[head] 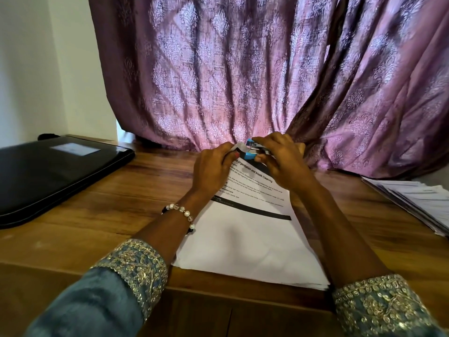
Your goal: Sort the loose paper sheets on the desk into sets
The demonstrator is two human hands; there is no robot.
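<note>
Two embroidered blue sleeves (126,276) came in over the near edge of the wooden desk (102,203), a bead bracelet (182,211) on the left wrist. Between the forearms lay a stack of sheets (245,242), angled, its near edge just over the desk's front edge; top page printed at its far end, with a black bar across, blank nearer. At the stack's far corner both hands met. Left hand (211,170) curled over the far left corner, fingers pinching the lifted paper edge. Right hand (281,162) wrapped round a blue stapler (252,152), thumb underneath, the stapler set on that same corner; could not tell whether it was pressed shut. Left, well apart from the stack, a closed black laptop (56,176) lay flat. At the right edge, another pile of papers (418,203), fanned, partly out of view. Far side: a purple patterned curtain (243,69) hanging down to the desk, white wall (36,69) to its left.
</note>
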